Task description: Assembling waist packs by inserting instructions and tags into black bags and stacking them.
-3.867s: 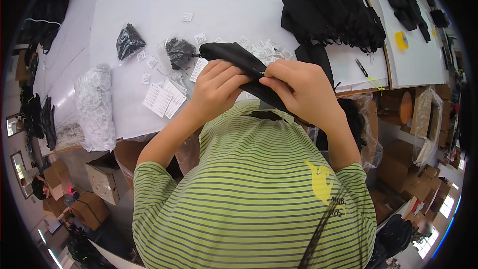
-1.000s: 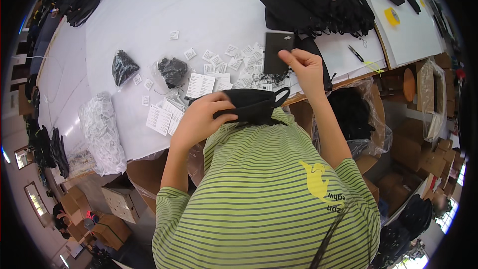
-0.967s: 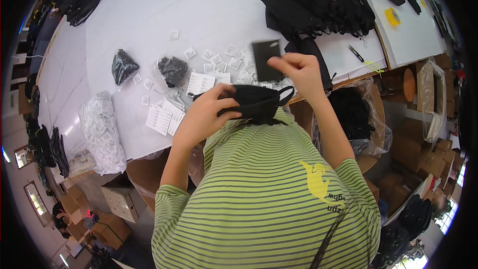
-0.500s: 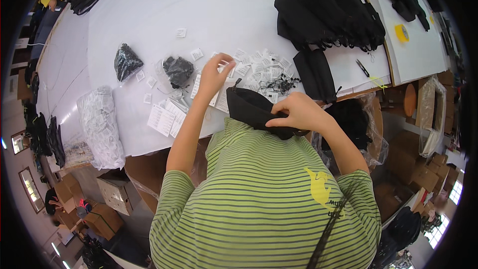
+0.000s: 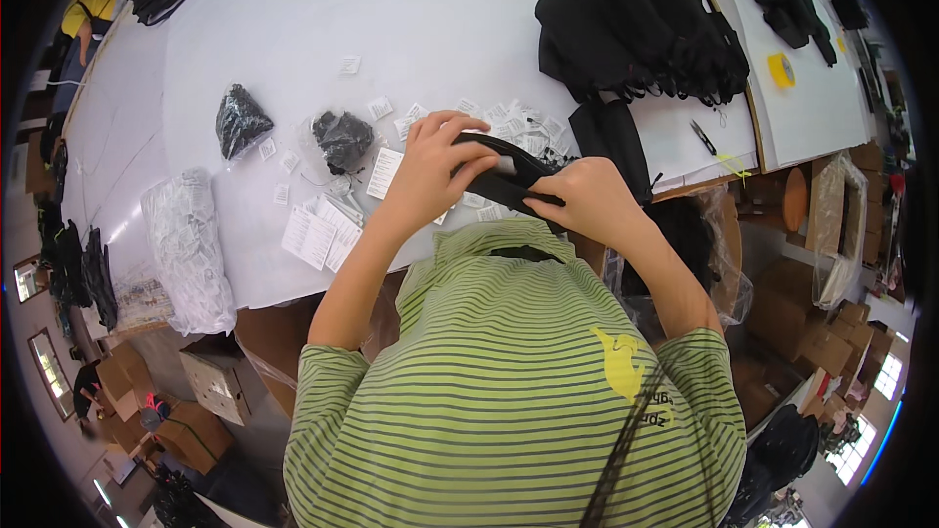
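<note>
A black fabric pouch [image 5: 501, 192] hangs between my hands close to my chest, its mouth spread wide. Fingers of my left hand [image 5: 435, 168] curl over its left end and rim. On the right side of the mouth, my right hand [image 5: 592, 200] pinches the near edge between thumb and fingers. A small pale patch [image 5: 507, 165] shows inside the opening; what it is I cannot make out. Just beyond the pouch, a heap of small white tags [image 5: 514, 119] lies on the white table, partly covered by my hands. Larger printed cards [image 5: 311, 237] lie to the left.
Two clear bags of black bits [image 5: 242, 123] [image 5: 342, 142] and a long plastic-wrapped white bundle [image 5: 191, 252] lie on the left. Black pouches [image 5: 641, 29] are stacked at the far right, near thread snips [image 5: 702, 137] and a yellow tape roll [image 5: 781, 70]. Cardboard boxes [image 5: 827, 332] stand below the table.
My left hand has come from over the tags onto the pouch's left end. The pouch is raised slightly away from my chest, and a pale patch now shows in its mouth.
</note>
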`<action>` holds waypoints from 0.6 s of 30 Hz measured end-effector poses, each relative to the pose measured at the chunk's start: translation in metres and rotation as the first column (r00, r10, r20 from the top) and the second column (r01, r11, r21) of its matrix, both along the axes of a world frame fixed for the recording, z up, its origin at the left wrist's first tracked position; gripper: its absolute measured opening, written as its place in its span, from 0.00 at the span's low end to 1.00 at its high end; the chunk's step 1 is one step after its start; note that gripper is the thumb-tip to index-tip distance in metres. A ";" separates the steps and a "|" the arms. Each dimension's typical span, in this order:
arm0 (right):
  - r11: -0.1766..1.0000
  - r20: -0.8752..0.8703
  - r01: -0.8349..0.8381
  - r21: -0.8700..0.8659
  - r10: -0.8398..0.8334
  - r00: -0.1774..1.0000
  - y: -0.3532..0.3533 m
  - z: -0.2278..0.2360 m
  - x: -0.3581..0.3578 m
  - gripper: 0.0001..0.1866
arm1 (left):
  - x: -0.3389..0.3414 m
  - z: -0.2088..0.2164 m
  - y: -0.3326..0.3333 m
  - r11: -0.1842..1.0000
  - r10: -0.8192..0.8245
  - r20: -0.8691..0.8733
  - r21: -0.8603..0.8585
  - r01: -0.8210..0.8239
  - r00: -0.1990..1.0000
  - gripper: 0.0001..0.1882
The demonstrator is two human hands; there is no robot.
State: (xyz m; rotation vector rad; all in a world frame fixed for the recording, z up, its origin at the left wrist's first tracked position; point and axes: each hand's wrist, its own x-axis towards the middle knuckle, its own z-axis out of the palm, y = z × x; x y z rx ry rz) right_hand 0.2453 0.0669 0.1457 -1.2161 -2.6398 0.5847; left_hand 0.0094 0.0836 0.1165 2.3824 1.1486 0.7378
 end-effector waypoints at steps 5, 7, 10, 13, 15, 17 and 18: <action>0.995 -0.159 0.083 0.058 -0.073 0.985 -0.007 0.011 -0.016 0.09 | -0.011 -0.020 -0.024 0.840 0.540 0.618 -0.438 -0.320 0.572 0.40; 0.979 -0.418 0.205 0.009 -0.183 0.890 -0.015 0.014 -0.027 0.08 | -0.006 -0.035 -0.043 0.629 0.688 0.677 -0.736 0.250 0.262 0.42; 0.961 -0.612 0.272 0.054 -0.183 0.769 -0.024 0.007 -0.044 0.08 | 0.019 -0.021 -0.057 0.583 0.781 0.624 -0.710 0.394 -0.033 0.30; 0.805 -0.680 0.421 -0.418 -0.585 0.442 -0.041 0.008 -0.050 0.09 | 0.020 0.008 -0.053 0.580 0.811 0.571 -0.750 0.317 -0.131 0.24; 0.770 -0.718 0.428 -0.473 -0.619 0.319 -0.050 -0.011 -0.048 0.11 | 0.019 0.015 -0.053 0.596 0.803 0.566 -0.750 0.287 -0.188 0.21; 0.678 -0.617 0.322 -0.660 -0.735 0.282 -0.061 -0.025 -0.047 0.13 | 0.018 0.020 -0.055 0.633 0.774 0.608 -0.741 0.223 -0.176 0.21; 0.706 -0.605 0.318 -0.633 -0.707 0.366 -0.063 -0.039 -0.042 0.13 | 0.019 0.022 -0.055 0.634 0.773 0.611 -0.739 0.226 -0.172 0.21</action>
